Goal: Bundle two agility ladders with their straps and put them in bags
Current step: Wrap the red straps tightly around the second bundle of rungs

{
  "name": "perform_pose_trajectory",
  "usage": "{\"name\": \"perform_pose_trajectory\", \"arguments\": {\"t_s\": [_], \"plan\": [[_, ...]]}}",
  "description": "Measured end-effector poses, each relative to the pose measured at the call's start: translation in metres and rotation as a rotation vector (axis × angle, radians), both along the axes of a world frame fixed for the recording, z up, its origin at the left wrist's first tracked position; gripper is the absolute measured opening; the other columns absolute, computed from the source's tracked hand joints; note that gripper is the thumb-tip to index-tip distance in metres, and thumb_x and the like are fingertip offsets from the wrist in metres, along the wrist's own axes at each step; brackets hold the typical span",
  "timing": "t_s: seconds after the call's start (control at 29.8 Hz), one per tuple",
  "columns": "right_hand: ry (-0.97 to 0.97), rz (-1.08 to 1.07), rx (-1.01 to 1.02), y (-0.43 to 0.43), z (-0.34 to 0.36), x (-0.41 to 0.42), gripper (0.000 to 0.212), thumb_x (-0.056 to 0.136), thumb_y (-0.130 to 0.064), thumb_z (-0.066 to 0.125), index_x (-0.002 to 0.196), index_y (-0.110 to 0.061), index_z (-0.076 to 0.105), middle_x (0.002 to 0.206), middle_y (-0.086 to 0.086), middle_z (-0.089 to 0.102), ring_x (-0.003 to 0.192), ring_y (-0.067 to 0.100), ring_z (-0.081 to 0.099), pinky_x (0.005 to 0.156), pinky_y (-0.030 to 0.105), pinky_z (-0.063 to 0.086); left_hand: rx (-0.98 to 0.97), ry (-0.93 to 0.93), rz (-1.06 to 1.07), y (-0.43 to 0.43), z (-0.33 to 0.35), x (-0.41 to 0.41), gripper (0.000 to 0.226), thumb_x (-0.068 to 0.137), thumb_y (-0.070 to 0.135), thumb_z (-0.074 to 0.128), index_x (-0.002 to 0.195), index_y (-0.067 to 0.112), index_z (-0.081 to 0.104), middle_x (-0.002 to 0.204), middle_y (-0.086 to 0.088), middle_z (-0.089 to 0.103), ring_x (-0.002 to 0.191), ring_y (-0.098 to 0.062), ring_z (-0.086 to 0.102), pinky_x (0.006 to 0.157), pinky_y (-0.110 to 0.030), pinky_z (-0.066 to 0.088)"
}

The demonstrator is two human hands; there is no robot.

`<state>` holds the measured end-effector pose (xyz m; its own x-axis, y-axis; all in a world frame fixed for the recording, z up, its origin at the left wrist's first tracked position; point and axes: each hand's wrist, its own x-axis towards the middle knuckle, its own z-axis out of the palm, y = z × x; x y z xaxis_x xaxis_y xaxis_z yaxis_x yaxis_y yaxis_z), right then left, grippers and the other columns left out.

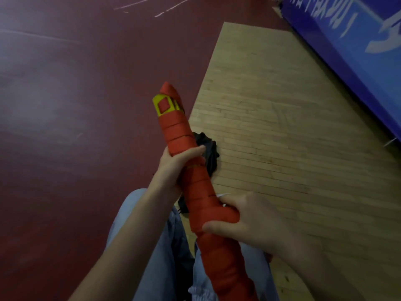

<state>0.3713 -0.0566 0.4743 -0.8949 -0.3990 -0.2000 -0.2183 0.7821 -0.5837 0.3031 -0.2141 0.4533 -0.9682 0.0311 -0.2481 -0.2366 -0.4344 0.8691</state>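
Note:
A long bundled agility ladder [201,190], wound round with red strap, runs from my lap up and away; yellow rung ends [163,105] show at its far tip. My left hand [173,166] grips the bundle at its middle, thumb across the top. My right hand [245,220] holds it lower down, thumb and fingers curled round the strap. A crumpled black bag [209,153] lies on the floor just behind the bundle, partly hidden by it.
Dark red sports flooring [76,94] fills the left; light wooden boards [282,127] lie to the right. A blue banner panel [351,44] stands along the far right edge. My legs in pale blue trousers [152,246] are below the bundle.

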Motion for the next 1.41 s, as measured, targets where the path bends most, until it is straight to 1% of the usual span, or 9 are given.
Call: {"name": "perform_pose_trajectory", "arguments": {"t_s": [0.13,0.24,0.34,0.44,0.6,0.74,0.94,1.14,1.41], "plan": [[0.096,0.161,0.037,0.015,0.009,-0.009,0.063,0.050,-0.081,0.056,0.093,-0.036,0.061,0.076,-0.021,0.060,0.071,0.000,0.056,0.063,0.015,0.041,0.160,-0.035,-0.114,-0.003,-0.003,0.004,0.043,0.058,0.009,0.071,0.096,0.013,0.052,0.069,-0.004,0.064,0.053,-0.012,0.063,0.048,-0.026,0.053],[0.259,0.219,0.023,0.020,0.010,-0.021,0.058,0.053,-0.095,0.030,0.072,-0.043,0.045,0.061,-0.022,0.048,0.059,-0.003,0.049,0.055,0.013,0.030,0.489,0.094,-0.344,0.001,0.000,0.006,0.065,0.039,0.009,0.079,0.098,0.011,0.052,0.069,-0.002,0.063,0.057,-0.013,0.062,0.055,-0.026,0.054],[0.452,0.274,-0.116,0.017,0.002,-0.027,0.062,0.072,-0.086,0.020,0.063,-0.031,0.046,0.051,-0.023,0.030,0.044,-0.010,0.031,0.047,0.014,0.023,0.852,0.219,-0.512,0.013,0.008,0.007,0.051,0.060,-0.003,0.073,0.106,0.008,0.052,0.085,-0.009,0.060,0.070,-0.021,0.062,0.067,-0.034,0.054],[0.309,0.287,-0.343,0.014,-0.005,-0.026,0.073,0.070,-0.084,0.037,0.050,-0.014,0.046,0.046,-0.016,0.034,0.040,0.002,0.032,0.045,0.011,0.024,0.965,0.254,-0.601,0.018,0.010,0.009,0.045,0.068,-0.010,0.062,0.111,0.000,0.052,0.092,-0.015,0.058,0.078,-0.027,0.060,0.074,-0.041,0.052],[-0.389,0.134,-0.611,0.009,-0.013,-0.024,0.063,0.039,-0.085,0.063,0.072,-0.031,0.066,0.065,-0.017,0.065,0.063,-0.002,0.060,0.059,0.013,0.044,0.912,0.188,-0.547,0.010,0.004,0.006,0.044,0.069,-0.011,0.060,0.110,0.002,0.051,0.093,-0.015,0.058,0.079,-0.027,0.061,0.075,-0.041,0.053],[-0.539,0.033,-0.734,0.008,-0.020,-0.023,0.048,0.045,-0.054,0.074,0.088,-0.033,0.068,0.080,-0.010,0.069,0.079,0.013,0.063,0.076,0.027,0.046,0.839,0.208,-0.497,0.011,0.001,0.009,0.048,0.059,-0.005,0.073,0.102,0.006,0.056,0.085,-0.010,0.062,0.072,-0.022,0.063,0.069,-0.036,0.055],[-0.136,-0.036,-0.457,0.024,0.003,-0.017,0.035,0.063,-0.048,0.079,0.090,-0.038,0.060,0.084,-0.016,0.062,0.057,0.000,0.055,0.056,0.013,0.044,0.530,0.121,-0.382,0.002,-0.013,0.007,0.048,0.030,0.014,0.085,0.075,0.016,0.069,0.069,0.002,0.063,0.059,-0.009,0.062,0.058,-0.024,0.053],[0.508,0.142,-0.041,0.027,0.004,-0.015,0.009,0.077,-0.035,0.058,0.086,-0.037,0.058,0.078,-0.017,0.046,0.061,0.008,0.051,0.048,0.018,0.041,0.401,-0.002,-0.299,0.007,-0.018,0.007,0.040,0.043,0.016,0.066,0.082,0.013,0.057,0.066,0.002,0.065,0.056,-0.010,0.062,0.058,-0.024,0.052],[0.594,0.346,-0.048,0.031,-0.009,-0.010,0.020,0.084,-0.026,0.050,0.088,-0.021,0.070,0.075,-0.009,0.062,0.052,0.005,0.055,0.042,0.022,0.044,0.353,-0.086,-0.245,0.005,-0.025,0.009,0.046,0.043,0.014,0.069,0.088,0.013,0.055,0.066,0.001,0.065,0.057,-0.011,0.063,0.055,-0.025,0.053]]}}
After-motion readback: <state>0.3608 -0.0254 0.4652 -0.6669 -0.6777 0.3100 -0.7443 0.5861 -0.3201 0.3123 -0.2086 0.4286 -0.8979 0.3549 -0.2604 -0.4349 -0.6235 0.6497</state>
